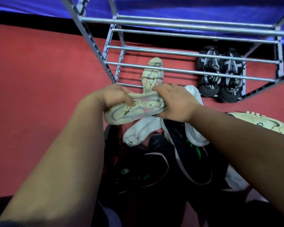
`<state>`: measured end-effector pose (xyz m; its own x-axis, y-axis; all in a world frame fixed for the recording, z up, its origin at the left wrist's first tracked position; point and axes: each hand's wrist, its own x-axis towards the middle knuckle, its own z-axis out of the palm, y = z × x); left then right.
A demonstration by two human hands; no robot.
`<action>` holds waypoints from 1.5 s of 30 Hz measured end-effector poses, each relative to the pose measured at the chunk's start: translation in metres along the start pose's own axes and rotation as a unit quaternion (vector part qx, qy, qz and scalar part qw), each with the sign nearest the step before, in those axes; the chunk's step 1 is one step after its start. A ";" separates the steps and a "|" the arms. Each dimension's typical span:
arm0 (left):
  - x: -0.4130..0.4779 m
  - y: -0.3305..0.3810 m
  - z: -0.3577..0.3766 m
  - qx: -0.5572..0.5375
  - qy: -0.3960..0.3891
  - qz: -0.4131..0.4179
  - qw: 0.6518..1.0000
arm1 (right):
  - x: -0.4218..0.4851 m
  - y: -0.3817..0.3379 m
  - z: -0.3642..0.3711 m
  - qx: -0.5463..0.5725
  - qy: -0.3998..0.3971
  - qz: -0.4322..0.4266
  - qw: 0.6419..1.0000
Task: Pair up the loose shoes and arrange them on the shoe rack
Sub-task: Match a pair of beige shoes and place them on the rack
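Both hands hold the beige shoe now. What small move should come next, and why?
Probably move the held beige shoe forward and set it beside the matching shoe at the bottom of the rack. The left hand and right hand grip it, its mate lies there alone, and the black pair fills the right end.

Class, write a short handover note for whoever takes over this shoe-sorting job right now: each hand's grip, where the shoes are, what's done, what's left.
Hands: the left-hand grip holds the beige shoe at its laces; the right-hand grip holds its heel end.
Shoes: its beige match lies low in the shoe rack; a black pair sits further right.
Done: black pair racked.
Left: set the held shoe by its match, then pair the white shoes, black-and-green shoes and cream shoe lying loose.
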<state>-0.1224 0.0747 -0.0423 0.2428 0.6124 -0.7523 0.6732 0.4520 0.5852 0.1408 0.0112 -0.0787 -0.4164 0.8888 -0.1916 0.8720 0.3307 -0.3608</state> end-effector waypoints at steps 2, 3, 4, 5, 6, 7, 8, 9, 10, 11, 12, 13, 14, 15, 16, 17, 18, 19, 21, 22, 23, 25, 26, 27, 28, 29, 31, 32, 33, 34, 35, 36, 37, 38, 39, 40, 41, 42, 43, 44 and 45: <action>0.008 0.003 0.011 -0.002 0.030 0.008 1.000 | -0.015 0.011 -0.003 0.030 -0.017 0.042 0.999; 0.013 0.003 0.018 -0.001 0.062 0.012 0.998 | -0.023 0.017 -0.003 0.051 -0.016 0.075 0.996; 0.019 0.003 0.026 -0.003 0.103 0.017 0.995 | -0.030 0.023 -0.002 0.070 -0.004 0.109 0.992; 0.024 0.004 0.034 -0.009 0.144 0.022 0.989 | -0.036 0.028 -0.002 0.086 0.017 0.140 0.986; 0.029 0.004 0.042 -0.032 0.176 0.027 0.983 | -0.040 0.032 -0.001 0.103 0.041 0.171 0.979; 0.033 0.005 0.049 -0.069 0.191 0.027 0.979 | -0.043 0.035 -0.002 0.124 0.067 0.206 0.968; 0.037 0.005 0.057 -0.102 0.192 0.021 0.976 | -0.044 0.038 -0.002 0.146 0.090 0.243 0.955; 0.040 0.005 0.065 -0.104 0.191 0.011 0.976 | -0.043 0.040 -0.003 0.164 0.108 0.280 0.940; 0.043 0.005 0.072 -0.090 0.188 -0.002 0.978 | -0.042 0.043 -0.003 0.178 0.120 0.315 0.925; 0.044 0.006 0.081 -0.077 0.187 -0.011 0.979 | -0.040 0.046 -0.002 0.192 0.125 0.345 0.910; 0.046 0.008 0.090 -0.070 0.189 -0.018 0.979 | -0.038 0.048 -0.002 0.207 0.126 0.370 0.897; 0.046 0.013 0.099 -0.073 0.183 -0.027 0.980 | -0.036 0.049 -0.001 0.217 0.124 0.393 0.885; 0.048 0.017 0.109 -0.067 0.179 -0.037 0.981 | -0.034 0.050 0.000 0.215 0.117 0.413 0.877; 0.047 0.023 0.118 -0.045 0.179 -0.049 0.982 | -0.033 0.050 0.002 0.198 0.101 0.429 0.876; 0.049 0.027 0.125 -0.001 0.180 -0.059 0.982 | -0.031 0.049 0.004 0.168 0.078 0.432 0.883; 0.052 0.029 0.131 0.051 0.183 -0.064 0.980 | -0.030 0.048 0.006 0.136 0.053 0.423 0.895; 0.057 0.028 0.136 0.097 0.188 -0.069 0.975 | -0.030 0.047 0.009 0.111 0.034 0.405 0.907; 0.062 0.027 0.139 0.124 0.197 -0.074 0.970 | -0.030 0.045 0.010 0.095 0.020 0.386 0.917; 0.073 0.023 0.138 0.113 0.209 -0.084 0.968 | -0.031 0.044 0.011 0.084 0.004 0.360 0.929; 0.077 0.022 0.135 0.076 0.220 -0.076 0.970 | -0.032 0.045 0.011 0.088 0.009 0.350 0.933; 0.082 0.019 0.130 0.043 0.235 -0.066 0.969 | -0.031 0.046 0.010 0.100 0.026 0.340 0.935; 0.083 0.017 0.120 0.022 0.246 -0.028 0.969 | -0.031 0.045 0.008 0.138 0.071 0.328 0.932; 0.083 0.017 0.115 0.015 0.243 -0.014 0.970 | -0.030 0.044 0.009 0.153 0.091 0.325 0.929; 0.084 0.017 0.112 0.001 0.244 -0.013 0.970 | -0.029 0.043 0.010 0.165 0.108 0.322 0.926; 0.084 0.019 0.109 -0.006 0.250 -0.015 0.968 | -0.027 0.041 0.012 0.178 0.123 0.320 0.922; 0.084 0.020 0.106 -0.012 0.257 -0.019 0.966 | -0.024 0.040 0.014 0.193 0.138 0.319 0.918; 0.085 0.022 0.100 -0.010 0.270 -0.014 0.963 | -0.012 0.037 0.017 0.218 0.160 0.321 0.908; 0.088 0.022 0.097 -0.007 0.276 -0.008 0.961 | -0.004 0.036 0.017 0.224 0.166 0.324 0.904; 0.090 0.022 0.093 -0.004 0.280 -0.005 0.960 | 0.004 0.035 0.018 0.224 0.170 0.328 0.902; 0.090 0.024 0.089 -0.001 0.288 -0.004 0.958 | 0.013 0.034 0.018 0.219 0.171 0.332 0.901; 0.092 0.026 0.084 0.006 0.299 0.002 0.954 | 0.021 0.034 0.017 0.208 0.168 0.337 0.903; 0.095 0.027 0.080 0.018 0.310 0.010 0.950 | 0.028 0.034 0.017 0.193 0.162 0.341 0.906; 0.098 0.028 0.075 0.033 0.317 0.020 0.948 | 0.035 0.035 0.016 0.177 0.152 0.343 0.910; 0.101 0.030 0.069 0.051 0.318 0.029 0.946 | 0.041 0.035 0.015 0.164 0.141 0.343 0.914; 0.106 0.032 0.064 0.070 0.316 0.035 0.945 | 0.047 0.035 0.014 0.153 0.132 0.339 0.919; 0.110 0.034 0.058 0.088 0.316 0.037 0.944 | 0.052 0.035 0.014 0.142 0.126 0.334 0.923; 0.114 0.035 0.053 0.100 0.315 0.037 0.943 | 0.056 0.035 0.014 0.135 0.120 0.332 0.926; 0.118 0.036 0.049 0.105 0.312 0.032 0.944 | 0.061 0.036 0.014 0.136 0.110 0.333 0.927; 0.122 0.037 0.046 0.108 0.310 0.026 0.944 | 0.065 0.037 0.014 0.142 0.093 0.334 0.927; 0.124 0.038 0.045 0.116 0.308 0.020 0.944 | 0.069 0.039 0.014 0.145 0.072 0.332 0.929; 0.125 0.038 0.045 0.129 0.307 0.019 0.943 | 0.072 0.040 0.015 0.143 0.049 0.328 0.933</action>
<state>-0.0347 0.1391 -0.1278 -0.1266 0.9207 -0.3691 0.8392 0.2978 0.4550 0.1418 0.0833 -0.1203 0.2195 0.8997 -0.3774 0.8211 -0.3793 -0.4266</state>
